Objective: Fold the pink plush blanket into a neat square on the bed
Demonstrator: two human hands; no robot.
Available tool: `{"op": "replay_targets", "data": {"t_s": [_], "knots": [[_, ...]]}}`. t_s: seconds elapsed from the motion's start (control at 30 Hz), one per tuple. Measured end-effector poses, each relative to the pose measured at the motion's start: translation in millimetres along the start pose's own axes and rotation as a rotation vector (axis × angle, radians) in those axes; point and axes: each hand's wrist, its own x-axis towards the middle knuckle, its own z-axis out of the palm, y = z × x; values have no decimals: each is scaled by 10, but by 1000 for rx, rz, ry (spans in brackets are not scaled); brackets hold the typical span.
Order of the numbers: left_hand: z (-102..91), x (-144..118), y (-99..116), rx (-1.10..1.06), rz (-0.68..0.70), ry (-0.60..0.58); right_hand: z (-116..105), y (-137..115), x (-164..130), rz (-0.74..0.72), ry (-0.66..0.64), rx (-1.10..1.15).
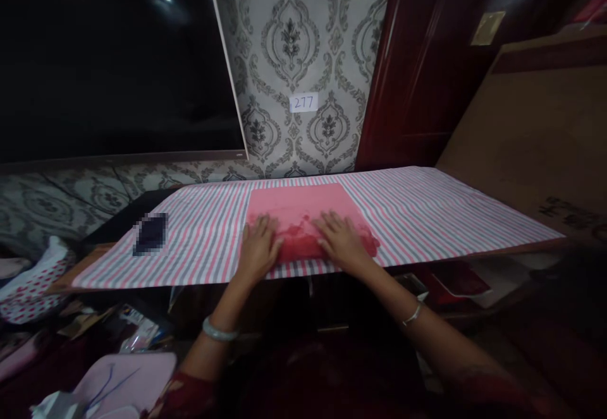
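Note:
A flat pink piece [298, 198], perhaps cloth, lies on the striped tablecloth [408, 210] in front of me. Its near part is darker red with uneven patches; I cannot tell whether these are wet marks or a pattern. My left hand [258, 242] rests palm down on its left side, fingers stretched out. On the right side, my right hand [342, 241] also lies flat with its fingers spread. Neither hand grips anything. The palms hide part of the pink piece's near half.
A dark pixelated object [150, 234] lies on the left of the tablecloth. A large screen [118, 59] hangs behind. To the right stands a big cardboard box [535, 141]. Below left are a pink lid-like item [128, 371] and a polka-dot cloth [35, 289].

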Motion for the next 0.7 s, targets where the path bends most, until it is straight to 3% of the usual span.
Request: {"op": "replay_targets", "data": {"t_s": [0.07, 0.13, 0.3, 0.4, 0.47, 0.6, 0.7], "knots": [[85, 13, 157, 26, 59, -71, 29, -188, -17, -92, -68, -12], [166, -5, 213, 47, 64, -110, 48, -166, -70, -75, -116, -35], [160, -120, -4, 63, -8, -97, 78, 539, -399, 150, -49, -60], [79, -187, -290, 10, -174, -62, 142, 1001, -628, 361, 14, 62], [41, -211, -496, -145, -334, -36, 191, 1188, -717, 451, 76, 203], [2, -149, -769, -585, -620, -7, 213, 1263, -656, 560, 180, 451], [-29, -9, -793, -809, -741, -19, 167, 1215, -457, 659, 117, 570]]}}
